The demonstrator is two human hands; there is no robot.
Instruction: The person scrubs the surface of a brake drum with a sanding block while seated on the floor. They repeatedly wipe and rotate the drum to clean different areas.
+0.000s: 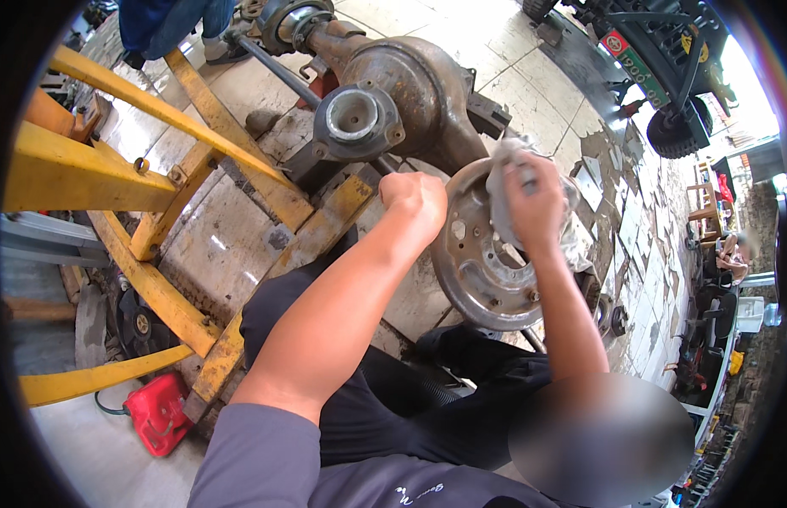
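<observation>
A rusty axle housing [406, 80] with a bulging round middle lies before me, its round flange [354, 118] facing up. At its near right end is a round metal brake backing plate [470, 254] with holes and bolts. My right hand [536, 199] is closed on a crumpled grey-white rag [505, 203], pressed against the plate's upper right part; the rag hides that part. To the left of the plate, my left hand [415, 201] is a fist around a dark metal rod [279, 72] that runs beneath the flange. The fist hides the rod's gripped part.
A yellow steel frame [97, 178] fills the left side. A red plastic-looking object [159, 413] lies on the floor below it. Another person's legs [186, 21] are at the upper left. A vehicle [665, 59] stands at the upper right, with broken tiles [635, 245] along the right.
</observation>
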